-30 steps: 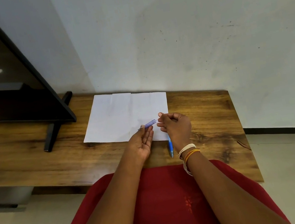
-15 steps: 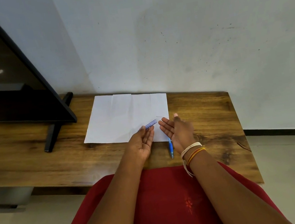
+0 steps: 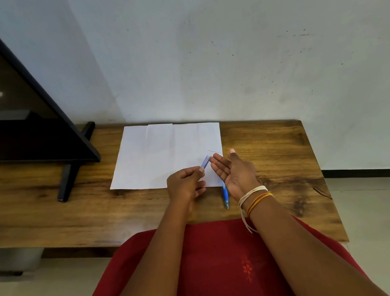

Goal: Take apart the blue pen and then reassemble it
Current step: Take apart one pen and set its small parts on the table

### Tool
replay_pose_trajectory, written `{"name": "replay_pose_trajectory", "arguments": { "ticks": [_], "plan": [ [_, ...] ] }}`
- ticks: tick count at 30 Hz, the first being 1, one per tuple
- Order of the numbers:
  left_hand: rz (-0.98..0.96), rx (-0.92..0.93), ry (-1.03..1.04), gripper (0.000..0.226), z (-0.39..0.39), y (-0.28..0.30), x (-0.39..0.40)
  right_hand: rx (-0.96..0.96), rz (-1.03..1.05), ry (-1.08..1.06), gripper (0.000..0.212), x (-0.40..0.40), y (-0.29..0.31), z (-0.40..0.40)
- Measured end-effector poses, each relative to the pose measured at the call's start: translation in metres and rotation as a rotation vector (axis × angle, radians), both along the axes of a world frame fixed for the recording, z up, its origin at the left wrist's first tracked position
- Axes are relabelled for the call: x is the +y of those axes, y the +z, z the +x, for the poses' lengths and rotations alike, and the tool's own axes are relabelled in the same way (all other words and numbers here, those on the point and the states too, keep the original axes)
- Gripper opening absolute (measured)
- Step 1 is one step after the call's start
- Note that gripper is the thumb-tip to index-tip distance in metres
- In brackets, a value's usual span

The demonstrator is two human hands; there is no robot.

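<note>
My left hand [image 3: 186,184] pinches a short translucent blue pen barrel piece [image 3: 205,161], tilted up to the right over the paper's near right corner. My right hand [image 3: 236,172] is flat and open, palm up, right beside that piece, with nothing seen in it. A thin dark line [image 3: 214,151], perhaps the pen's refill, lies on the paper just beyond my right fingertips. The other pen half [image 3: 225,194], blue with a grip and tip, lies on the wooden table [image 3: 275,149] just left of my right wrist, tip towards me.
A creased white sheet of paper [image 3: 163,153] lies on the table against the wall. A black monitor [image 3: 11,102] on a stand [image 3: 68,175] fills the left. The table's right edge is near my right arm. My red-clothed lap is below.
My right hand went from closed fingers near the barrel piece to a flat, palm-up open hand. My left hand curled its fingers tighter around the barrel piece. The thin line on the paper now shows.
</note>
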State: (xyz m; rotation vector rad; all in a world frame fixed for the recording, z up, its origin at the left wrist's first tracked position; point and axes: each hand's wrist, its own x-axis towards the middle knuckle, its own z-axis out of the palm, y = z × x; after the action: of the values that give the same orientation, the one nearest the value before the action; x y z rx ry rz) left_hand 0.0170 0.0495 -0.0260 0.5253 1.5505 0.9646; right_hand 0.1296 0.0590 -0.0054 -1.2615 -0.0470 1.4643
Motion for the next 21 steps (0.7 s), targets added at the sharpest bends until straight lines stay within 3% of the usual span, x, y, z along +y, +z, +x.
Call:
{"name": "replay_pose_trajectory", "arguments": {
  "ticks": [3, 5, 10, 15, 21],
  "plan": [
    [0.056, 0.225, -0.124, 0.022, 0.002, -0.002, 0.001, -0.008, -0.002, 0.005, 0.032, 0.000, -0.001, 0.002],
    [0.060, 0.272, -0.164, 0.022, 0.003, -0.002, 0.001, -0.024, -0.011, -0.004, 0.029, -0.001, -0.002, 0.004],
    [0.036, 0.260, -0.175, 0.021, 0.004, -0.002, 0.000, -0.176, -0.094, -0.098, 0.017, 0.004, -0.003, 0.019],
    [0.015, 0.255, -0.211, 0.011, 0.009, 0.000, -0.001, -0.345, -0.266, -0.125, 0.027, 0.002, -0.010, 0.047],
    [0.001, 0.242, -0.244, 0.015, 0.019, 0.000, -0.001, -0.300, -0.422, -0.215, 0.043, -0.004, -0.013, 0.068]
  ]
}}
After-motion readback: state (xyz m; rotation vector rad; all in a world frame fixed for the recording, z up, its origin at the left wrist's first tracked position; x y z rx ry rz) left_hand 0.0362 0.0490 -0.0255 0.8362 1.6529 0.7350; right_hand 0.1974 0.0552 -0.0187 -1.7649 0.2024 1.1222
